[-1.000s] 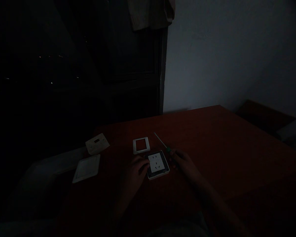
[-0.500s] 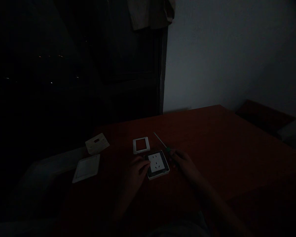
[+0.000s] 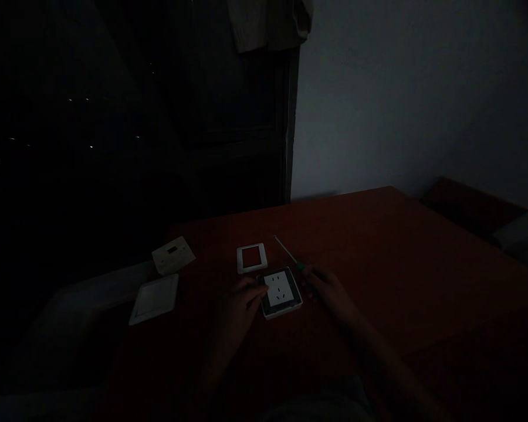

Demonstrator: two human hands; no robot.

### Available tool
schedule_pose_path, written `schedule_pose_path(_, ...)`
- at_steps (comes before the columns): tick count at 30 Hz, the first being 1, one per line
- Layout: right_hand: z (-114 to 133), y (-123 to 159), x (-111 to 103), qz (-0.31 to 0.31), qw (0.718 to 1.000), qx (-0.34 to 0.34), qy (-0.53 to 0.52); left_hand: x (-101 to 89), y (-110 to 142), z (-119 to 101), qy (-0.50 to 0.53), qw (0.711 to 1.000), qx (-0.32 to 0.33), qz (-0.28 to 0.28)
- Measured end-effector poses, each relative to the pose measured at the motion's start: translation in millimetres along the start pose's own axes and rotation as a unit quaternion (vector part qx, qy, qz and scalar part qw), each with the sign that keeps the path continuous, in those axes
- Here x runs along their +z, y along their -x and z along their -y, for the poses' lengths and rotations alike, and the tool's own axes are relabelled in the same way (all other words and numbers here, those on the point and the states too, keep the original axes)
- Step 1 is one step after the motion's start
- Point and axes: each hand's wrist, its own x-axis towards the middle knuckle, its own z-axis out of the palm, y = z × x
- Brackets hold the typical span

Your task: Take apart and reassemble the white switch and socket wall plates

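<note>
Almost nothing had moved since half a second earlier; no object had visibly changed place. Behind the work stood a pale wall (image 3: 378,105), with a dark window (image 3: 229,99) to its left, and the dimness itself hid much detail. Below them spread the reddish surface (image 3: 369,234), probably used for its flat support; a cloth (image 3: 268,23) hung well above it, out of the way. Beside the socket unit (image 3: 280,290), which lay face up near the person, the left hand (image 3: 242,302) rested its fingers on the left edge, seemingly to steady it; they covered part of that edge, and I could not tell whether they pinched it. Just past its other side, the right hand (image 3: 330,290) had its fingers closed round the screwdriver, perhaps keeping the tool off the socket's face. Farther left lay a white plate (image 3: 154,298), and just beyond it a pale slotted piece (image 3: 176,260), both apparently set aside for working room. One white frame (image 3: 240,261) sat near the socket's far left corner, within easy reach. Slimmest was the screwdriver (image 3: 286,249), its shaft pointing away.
</note>
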Motion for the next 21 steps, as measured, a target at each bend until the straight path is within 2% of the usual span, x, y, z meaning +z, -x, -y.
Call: schedule_pose_path(21, -1, 0, 0, 0.005, 1.000, -0.004, 0.001, -2.6, -2, -9, -0.033, 0.999, -0.024, -0.011)
